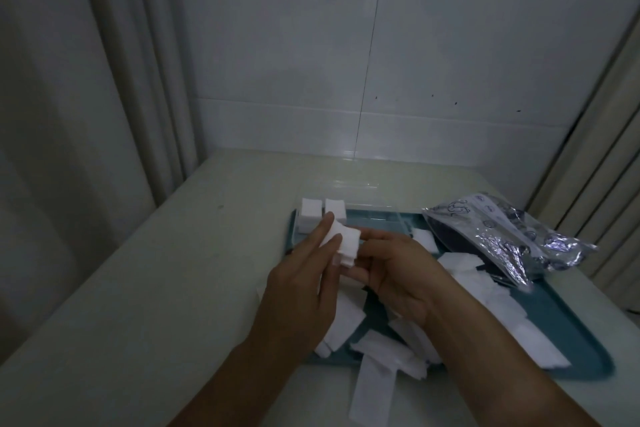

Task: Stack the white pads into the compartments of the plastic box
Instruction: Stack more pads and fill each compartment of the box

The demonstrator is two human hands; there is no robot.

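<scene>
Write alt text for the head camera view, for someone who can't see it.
Two bare hands, left hand and right hand, hold a small stack of white pads above a teal tray strewn with loose pads. Two pad stacks sit in a clear plastic box behind; a foil bag lies right.

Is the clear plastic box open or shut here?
Open: the clear plastic box has its transparent lid raised behind it, and two white pad stacks stand exposed in its left compartments.

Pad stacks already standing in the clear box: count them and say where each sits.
2. The left stack and the right stack stand side by side at the box's left end, just beyond the hands. Others may be hidden.
</scene>
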